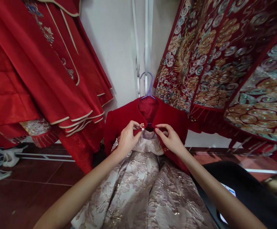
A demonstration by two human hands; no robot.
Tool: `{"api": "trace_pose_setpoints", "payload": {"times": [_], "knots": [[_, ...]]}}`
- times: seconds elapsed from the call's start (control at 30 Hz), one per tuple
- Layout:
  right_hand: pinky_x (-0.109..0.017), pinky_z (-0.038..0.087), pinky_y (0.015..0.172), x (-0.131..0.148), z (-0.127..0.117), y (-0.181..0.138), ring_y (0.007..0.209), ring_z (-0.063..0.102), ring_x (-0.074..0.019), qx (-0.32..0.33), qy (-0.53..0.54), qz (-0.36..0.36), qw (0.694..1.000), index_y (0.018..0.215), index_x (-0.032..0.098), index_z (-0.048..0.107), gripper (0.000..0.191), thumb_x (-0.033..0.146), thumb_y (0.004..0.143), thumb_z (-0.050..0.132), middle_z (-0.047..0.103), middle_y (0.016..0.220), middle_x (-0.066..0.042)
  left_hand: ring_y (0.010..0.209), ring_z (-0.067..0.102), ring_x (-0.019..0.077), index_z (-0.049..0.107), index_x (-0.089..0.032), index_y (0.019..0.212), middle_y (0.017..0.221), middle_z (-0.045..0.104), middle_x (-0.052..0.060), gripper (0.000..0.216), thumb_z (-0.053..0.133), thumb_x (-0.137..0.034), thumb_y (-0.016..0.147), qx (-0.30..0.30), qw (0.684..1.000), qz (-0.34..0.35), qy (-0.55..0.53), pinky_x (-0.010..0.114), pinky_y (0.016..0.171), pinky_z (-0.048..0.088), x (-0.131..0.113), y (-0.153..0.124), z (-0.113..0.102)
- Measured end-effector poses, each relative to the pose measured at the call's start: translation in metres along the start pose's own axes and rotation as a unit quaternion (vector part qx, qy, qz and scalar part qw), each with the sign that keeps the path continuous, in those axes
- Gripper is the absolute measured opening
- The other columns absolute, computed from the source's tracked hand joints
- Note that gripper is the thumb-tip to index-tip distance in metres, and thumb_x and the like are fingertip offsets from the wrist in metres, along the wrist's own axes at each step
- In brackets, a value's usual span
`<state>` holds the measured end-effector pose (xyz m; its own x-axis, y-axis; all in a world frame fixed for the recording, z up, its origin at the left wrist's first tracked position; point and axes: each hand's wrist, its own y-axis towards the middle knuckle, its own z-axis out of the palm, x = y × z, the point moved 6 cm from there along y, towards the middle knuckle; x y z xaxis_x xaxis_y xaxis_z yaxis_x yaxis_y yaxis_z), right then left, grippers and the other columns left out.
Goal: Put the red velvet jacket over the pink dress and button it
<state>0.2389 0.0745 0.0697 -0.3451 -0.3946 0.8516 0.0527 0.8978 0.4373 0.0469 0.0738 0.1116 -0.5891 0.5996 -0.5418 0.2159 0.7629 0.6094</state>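
Observation:
A short red jacket [174, 117] hangs on a purple hanger [150, 86] over a silvery-beige brocade dress [138, 178]. My left hand [129, 135] pinches the jacket's left front edge at the neck, beside a gold flower-shaped button [142, 126] with a pearl. On the opposite front edge, my right hand [169, 136] is closed in a pinch at the same height. The two edges are apart, with the dress's neckline showing between them. What lies right between my right fingertips is too small to make out.
Red garments with pale piping [57, 63] hang at the left. Heavily embroidered red garments [212, 63] hang at the right. A white rail [146, 38] stands behind the hanger. At the lower right, a phone [228, 190] lies on a black surface [245, 187]. White shoes [10, 159] are at the far left.

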Motion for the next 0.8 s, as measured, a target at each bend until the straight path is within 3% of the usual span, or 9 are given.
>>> {"api": "trace_pose_setpoints", "payload": {"times": [0.13,0.33,0.53,0.67,0.8], "knots": [[-0.029,0.052,0.069,0.005,0.008,0.000,0.070,0.062,-0.0138,0.063,0.106,0.021,0.992,0.100,0.020,0.057,0.025,0.034,0.080,0.063,0.066,0.094,-0.005,0.078,0.063,0.0145,0.047,-0.022,0.092,0.089,0.062,0.000,0.014,0.058,-0.024,0.084,-0.014,1.000,0.013,0.011,0.025,0.072,0.047,-0.002,-0.005,0.001],[-0.029,0.054,0.075,0.036,0.016,-0.003,0.085,0.063,-0.0150,0.108,0.100,-0.053,0.988,0.097,0.021,0.059,0.017,0.030,0.083,0.061,0.065,0.096,-0.005,0.080,0.063,0.0150,0.050,-0.022,0.090,0.089,0.065,0.000,0.012,0.056,-0.016,0.082,0.023,0.999,0.022,0.031,0.025,0.073,0.046,-0.009,0.003,0.002],[-0.030,0.054,0.080,0.059,0.024,-0.006,0.089,0.063,-0.0148,0.078,0.011,-0.141,0.987,0.100,0.022,0.058,0.013,0.023,0.088,0.054,0.064,0.101,-0.004,0.077,0.062,0.0154,0.052,-0.023,0.092,0.087,0.063,0.000,0.020,0.051,-0.008,0.078,0.072,0.995,0.040,0.059,0.025,0.071,0.046,-0.016,0.006,0.003],[-0.032,0.054,0.084,0.058,0.022,-0.006,0.092,0.062,-0.0156,0.047,0.002,-0.149,0.988,0.102,0.022,0.058,0.014,0.023,0.090,0.051,0.064,0.103,-0.005,0.075,0.061,0.0155,0.053,-0.023,0.092,0.088,0.063,0.001,0.018,0.052,-0.011,0.079,0.100,0.991,0.044,0.077,0.025,0.069,0.046,-0.017,0.007,0.001],[-0.031,0.054,0.080,0.059,0.022,-0.004,0.091,0.062,-0.0160,0.077,-0.007,-0.144,0.986,0.101,0.022,0.057,0.013,0.023,0.090,0.049,0.063,0.102,-0.005,0.076,0.060,0.0156,0.052,-0.023,0.092,0.089,0.062,0.001,0.018,0.052,-0.011,0.078,0.108,0.990,0.053,0.067,0.025,0.069,0.046,-0.016,0.006,0.000]]}}
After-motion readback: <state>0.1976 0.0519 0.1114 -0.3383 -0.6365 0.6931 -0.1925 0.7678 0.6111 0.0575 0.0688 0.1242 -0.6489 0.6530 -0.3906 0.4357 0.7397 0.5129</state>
